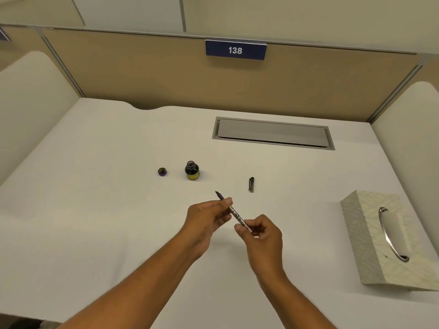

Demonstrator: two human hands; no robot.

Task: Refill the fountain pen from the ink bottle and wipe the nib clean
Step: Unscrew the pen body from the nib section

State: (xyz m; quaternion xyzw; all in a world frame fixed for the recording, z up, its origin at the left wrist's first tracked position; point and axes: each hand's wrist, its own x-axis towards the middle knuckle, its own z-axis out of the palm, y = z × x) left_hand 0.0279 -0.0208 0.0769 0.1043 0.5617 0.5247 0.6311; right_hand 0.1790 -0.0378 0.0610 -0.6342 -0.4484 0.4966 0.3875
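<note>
Both hands, left [209,216] and right [259,230], closed on pen [234,213]; open ink bottle [192,170] beyond, well apart.

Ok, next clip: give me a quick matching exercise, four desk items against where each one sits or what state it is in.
Things:
1. fountain pen
2. ink bottle
3. bottle cap
4. tissue box

Places or states:
A. lying alone on the desk, just left of the bottle
B. at the right edge of the desk, untouched
C. held above the desk by the left hand and right hand, nib pointing away
D. standing upright and open, beyond the hands

Pairs: 1-C, 2-D, 3-A, 4-B
</note>
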